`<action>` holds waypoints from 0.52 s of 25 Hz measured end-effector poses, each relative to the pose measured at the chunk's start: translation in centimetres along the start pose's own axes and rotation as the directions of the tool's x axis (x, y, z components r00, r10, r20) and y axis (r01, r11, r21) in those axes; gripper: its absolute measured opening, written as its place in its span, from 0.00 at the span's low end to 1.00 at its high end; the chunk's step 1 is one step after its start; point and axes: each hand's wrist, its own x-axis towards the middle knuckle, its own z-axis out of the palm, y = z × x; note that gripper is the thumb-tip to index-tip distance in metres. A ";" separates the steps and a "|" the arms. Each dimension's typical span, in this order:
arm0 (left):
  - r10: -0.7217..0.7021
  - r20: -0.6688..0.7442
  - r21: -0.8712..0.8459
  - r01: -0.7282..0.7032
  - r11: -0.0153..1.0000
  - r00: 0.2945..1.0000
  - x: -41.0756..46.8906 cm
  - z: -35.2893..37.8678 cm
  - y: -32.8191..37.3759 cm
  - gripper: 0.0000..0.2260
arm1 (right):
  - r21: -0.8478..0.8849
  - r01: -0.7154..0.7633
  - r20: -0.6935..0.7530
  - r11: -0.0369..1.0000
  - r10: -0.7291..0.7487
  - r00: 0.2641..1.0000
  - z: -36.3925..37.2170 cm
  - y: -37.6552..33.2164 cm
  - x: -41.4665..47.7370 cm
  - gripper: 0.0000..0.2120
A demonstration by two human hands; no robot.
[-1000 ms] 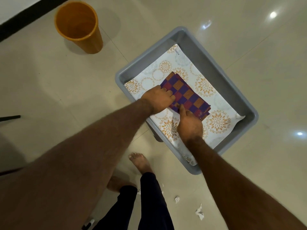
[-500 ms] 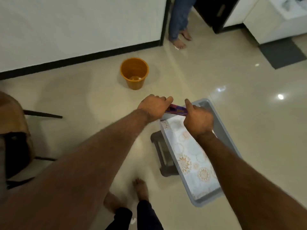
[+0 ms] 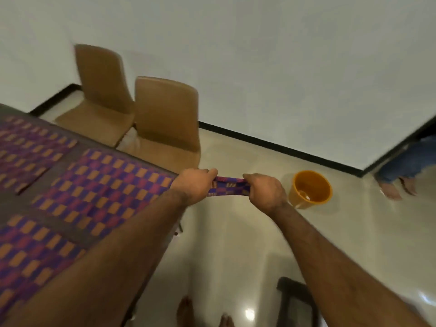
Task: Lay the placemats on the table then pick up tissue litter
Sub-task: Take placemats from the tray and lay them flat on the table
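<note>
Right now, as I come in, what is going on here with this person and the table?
A person holds a folded placemat, purple and orange checked, stretched between the left hand and the right hand, just past the corner of the table. Three placemats of the same pattern lie spread on the table. Two tan chairs stand beside it, and an orange bucket stands on the floor to the right.

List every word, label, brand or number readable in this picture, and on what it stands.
There are none: the purple-and-orange checked placemat, gripped by the left hand and the right hand, the round orange plastic bucket and the two tan chairs show no writing.
</note>
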 end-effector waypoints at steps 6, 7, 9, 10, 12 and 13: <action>-0.383 -0.114 -0.102 0.373 0.922 0.916 -13.0 -1.2 -13.9 0.09 | 0.095 0.397 0.049 0.913 -0.402 0.914 -0.4 -17.6 8.6 0.07; -0.438 -0.122 -0.121 0.424 0.897 0.891 -15.2 -0.8 -15.6 0.09 | 0.098 0.449 0.052 0.888 -0.455 0.889 -0.1 -20.4 9.1 0.07; -0.527 -0.127 -0.174 0.504 0.846 0.840 -19.8 0.1 -18.5 0.08 | 0.080 0.552 0.038 0.830 -0.555 0.831 0.9 -25.9 9.8 0.08; -0.565 -0.125 -0.198 0.537 0.820 0.816 -21.9 0.7 -19.7 0.07 | 0.080 0.592 0.031 0.802 -0.595 0.803 1.2 -28.3 9.8 0.08; -0.653 -0.104 -0.233 0.620 0.749 0.750 -26.0 1.7 -21.6 0.07 | 0.098 0.648 0.046 0.756 -0.653 0.756 1.8 -32.6 9.5 0.07; -0.699 -0.086 -0.261 0.661 0.704 0.710 -28.0 2.2 -22.4 0.07 | 0.115 0.671 0.070 0.733 -0.679 0.730 2.1 -34.8 9.3 0.08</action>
